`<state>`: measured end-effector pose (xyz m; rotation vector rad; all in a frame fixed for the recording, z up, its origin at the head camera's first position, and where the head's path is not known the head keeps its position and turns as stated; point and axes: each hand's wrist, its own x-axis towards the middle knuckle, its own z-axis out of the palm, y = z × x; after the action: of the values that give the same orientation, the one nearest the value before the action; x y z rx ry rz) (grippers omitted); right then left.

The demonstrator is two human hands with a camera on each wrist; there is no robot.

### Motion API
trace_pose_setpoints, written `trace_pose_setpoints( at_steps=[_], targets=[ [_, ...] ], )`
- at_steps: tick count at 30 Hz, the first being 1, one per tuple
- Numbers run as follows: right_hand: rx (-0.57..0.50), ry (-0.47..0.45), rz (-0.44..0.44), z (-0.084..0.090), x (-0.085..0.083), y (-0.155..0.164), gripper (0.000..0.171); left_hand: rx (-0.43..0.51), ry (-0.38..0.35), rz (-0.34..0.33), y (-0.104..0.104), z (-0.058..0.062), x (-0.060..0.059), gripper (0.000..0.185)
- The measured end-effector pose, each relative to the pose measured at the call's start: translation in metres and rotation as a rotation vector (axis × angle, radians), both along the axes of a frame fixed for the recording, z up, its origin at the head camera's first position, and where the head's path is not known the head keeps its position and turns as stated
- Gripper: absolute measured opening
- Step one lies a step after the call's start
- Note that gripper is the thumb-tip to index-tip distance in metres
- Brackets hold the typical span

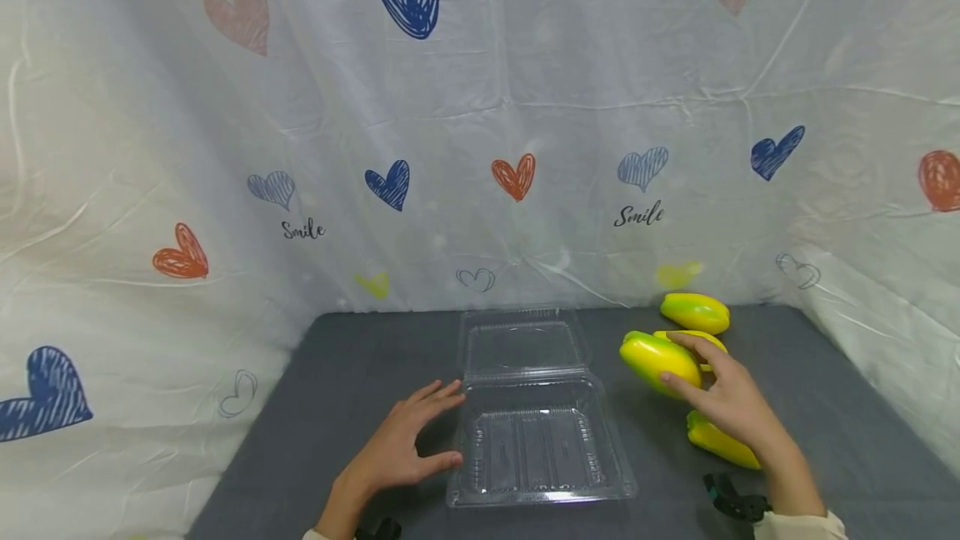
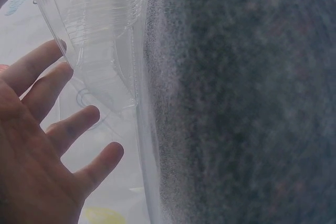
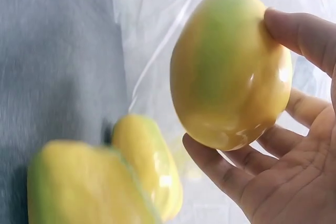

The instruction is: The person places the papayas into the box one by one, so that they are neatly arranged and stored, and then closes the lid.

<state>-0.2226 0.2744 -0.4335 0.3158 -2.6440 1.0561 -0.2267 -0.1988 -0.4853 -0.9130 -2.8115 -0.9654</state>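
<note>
Where the scene lies nearest to us, we see two dark wrist devices (image 1: 731, 500), one left, one right. Next comes the near fruit (image 1: 720, 442), one of four that we count, all yellow and green, partly behind the right hand (image 1: 731, 398). On the left, the left hand (image 1: 397, 444) is unclenched and holds nothing, fingers spread beside one clear plastic container (image 1: 540, 497), its hinged lid (image 1: 525, 346) laid open on the far side. Right of this, the right hand grasps the held fruit (image 1: 658, 363) between thumb and fingers. Beyond, we find the half-hidden fruit (image 1: 714, 339), then the far fruit (image 1: 695, 312). Beneath is one dark grey surface (image 1: 360, 365), backed by a white sheet (image 1: 450, 90) printed with hearts and two "Smile" words.
</note>
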Motion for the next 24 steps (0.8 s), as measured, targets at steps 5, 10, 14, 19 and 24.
trace_pose_setpoints(
  at_steps=[5, 10, 14, 19, 24],
  targets=[
    [-0.035, 0.046, 0.039, 0.003, 0.0, -0.016, 0.058, -0.002, -0.006, 0.006, -0.001, 0.0, 0.001, 0.074],
    [-0.058, 0.074, 0.054, 0.001, -0.001, -0.032, 0.055, -0.001, -0.008, 0.004, -0.001, 0.0, 0.0, 0.074],
    [-0.06, 0.1, 0.074, -0.001, -0.004, -0.046, 0.055, -0.001, -0.009, 0.001, -0.001, 0.0, 0.0, 0.074],
    [-0.08, 0.136, 0.097, -0.003, -0.009, -0.062, 0.055, -0.002, 0.001, 0.0, -0.001, 0.0, 0.0, 0.074],
    [-0.119, 0.14, 0.119, -0.005, -0.009, -0.082, 0.057, -0.008, 0.002, 0.004, 0.0, -0.001, 0.0, 0.074]
  ],
)
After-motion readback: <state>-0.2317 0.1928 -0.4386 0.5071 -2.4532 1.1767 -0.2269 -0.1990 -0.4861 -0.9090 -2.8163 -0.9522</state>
